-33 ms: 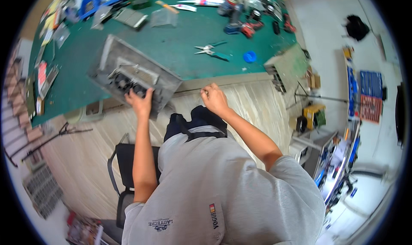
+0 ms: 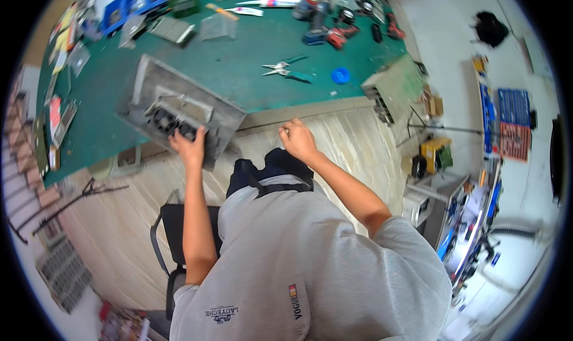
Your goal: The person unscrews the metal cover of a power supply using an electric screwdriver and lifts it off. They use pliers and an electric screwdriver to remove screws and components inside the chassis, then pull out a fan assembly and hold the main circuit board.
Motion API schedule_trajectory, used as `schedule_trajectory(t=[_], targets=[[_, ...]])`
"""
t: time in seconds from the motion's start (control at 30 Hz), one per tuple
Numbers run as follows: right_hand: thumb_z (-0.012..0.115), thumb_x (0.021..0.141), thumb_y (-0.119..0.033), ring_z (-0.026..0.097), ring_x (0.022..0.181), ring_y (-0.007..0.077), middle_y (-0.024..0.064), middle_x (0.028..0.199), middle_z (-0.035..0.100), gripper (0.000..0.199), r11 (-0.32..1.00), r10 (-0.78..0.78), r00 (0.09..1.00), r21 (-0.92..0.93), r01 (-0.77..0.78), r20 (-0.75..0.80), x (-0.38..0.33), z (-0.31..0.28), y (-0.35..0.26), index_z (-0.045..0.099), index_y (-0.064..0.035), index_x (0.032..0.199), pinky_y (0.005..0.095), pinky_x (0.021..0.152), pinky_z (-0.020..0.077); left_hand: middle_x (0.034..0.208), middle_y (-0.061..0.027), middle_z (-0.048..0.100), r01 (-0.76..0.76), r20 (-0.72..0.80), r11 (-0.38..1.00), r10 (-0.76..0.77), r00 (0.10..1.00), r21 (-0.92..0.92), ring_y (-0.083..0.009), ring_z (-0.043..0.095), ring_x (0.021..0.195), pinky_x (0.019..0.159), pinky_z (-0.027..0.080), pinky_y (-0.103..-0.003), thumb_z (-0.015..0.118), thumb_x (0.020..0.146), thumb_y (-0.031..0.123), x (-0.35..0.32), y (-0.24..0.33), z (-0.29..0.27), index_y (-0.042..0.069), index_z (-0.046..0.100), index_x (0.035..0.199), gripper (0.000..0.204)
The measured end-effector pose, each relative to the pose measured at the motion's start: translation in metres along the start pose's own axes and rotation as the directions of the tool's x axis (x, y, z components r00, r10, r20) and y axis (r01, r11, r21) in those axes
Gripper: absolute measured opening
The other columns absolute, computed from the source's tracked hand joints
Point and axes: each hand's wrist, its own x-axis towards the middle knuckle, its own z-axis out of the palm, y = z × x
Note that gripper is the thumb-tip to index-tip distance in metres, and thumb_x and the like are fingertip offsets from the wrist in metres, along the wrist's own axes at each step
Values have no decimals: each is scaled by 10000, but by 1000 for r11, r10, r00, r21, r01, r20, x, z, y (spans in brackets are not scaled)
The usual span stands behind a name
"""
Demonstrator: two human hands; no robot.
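Observation:
A grey metal panel (image 2: 224,109) lies askew at the table's front edge, its near corner jutting past that edge. Two round black parts that look like fans (image 2: 164,121) and a light metal bracket (image 2: 194,107) sit on it. My left hand (image 2: 190,149) grips the panel beside the round parts, thumb and fingers spread around that area; the fingertips are partly hidden. Off to the right, my right hand (image 2: 299,141) is in front of the table edge, apart from the panel. Its fingers are curled together, and whatever they pinch is too small to make out.
Green-handled snips (image 2: 286,68) and a blue round lid (image 2: 340,75) lie on the green table (image 2: 239,51). Power tools (image 2: 334,36), glue tubes (image 2: 279,2) and blue bins (image 2: 119,12) line the back. A metal case (image 2: 397,84) stands at the right corner, a black chair (image 2: 188,227) behind my left arm.
The whole view has shifted and turned slightly, so the table and its things appear a little further left. My hands keep nearly the same pose.

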Motion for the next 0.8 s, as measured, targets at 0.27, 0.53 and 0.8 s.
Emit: schedule_trajectory(t=[0.27,0.53,0.8], targets=[[541,892,-291,620,918,406,221,1007,632,295,953,298,953,83,-293,-60,-67,-38,140,696,-42,924,486,818,493,1445,-376,263,-78,-45,983,87,995,166,-488,241,1369,1104,280,-528,682,814,489,6,-23,10,-15,395,1397,823],[543,895,-303,630,921,392,204,991,656,295,904,409,904,189,-383,-124,-127,-89,289,703,-58,931,473,827,499,1426,-404,234,-137,-183,946,196,963,293,-487,268,1339,1090,285,-528,670,832,459,-37,50,45,-40,386,1393,802],[574,895,-293,673,839,349,206,953,682,290,857,506,831,246,-453,-231,-172,-143,436,702,-38,945,429,778,521,1415,-296,311,-435,178,900,434,883,-35,-395,389,1303,1035,389,-462,665,884,314,-185,228,189,-32,403,1367,649]])
